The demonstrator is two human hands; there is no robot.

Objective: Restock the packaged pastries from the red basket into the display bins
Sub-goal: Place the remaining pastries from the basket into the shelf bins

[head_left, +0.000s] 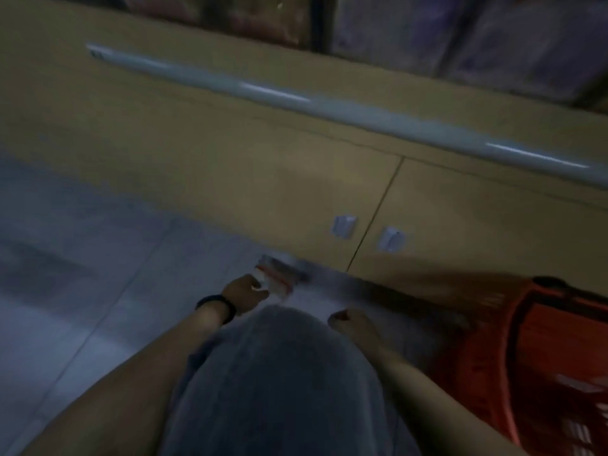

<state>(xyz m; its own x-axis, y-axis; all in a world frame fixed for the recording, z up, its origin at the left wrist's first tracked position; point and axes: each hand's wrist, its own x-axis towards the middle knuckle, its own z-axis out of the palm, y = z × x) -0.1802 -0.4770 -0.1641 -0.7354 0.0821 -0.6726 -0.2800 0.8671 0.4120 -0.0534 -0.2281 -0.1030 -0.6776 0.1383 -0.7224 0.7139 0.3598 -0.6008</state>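
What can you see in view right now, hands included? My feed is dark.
clear plastic pastry package with a red stripe: one, clear and red, on the floor at the cabinet's foot, blurred
red plastic mesh basket: one, red, right edge
tan wooden cabinet doors: two, tan, straight ahead
small white door handles: two, white, either side of the door seam
grey rail: one, grey, above the doors
display bins: count unclear, purplish contents, top edge
grey tiled floor: grey, left
grey trouser knee: one, bottom centre
black wristband: one, left wrist
left hand: at the package, grip too blurred to tell
right hand: fingers curled, nothing in it, beside the knee
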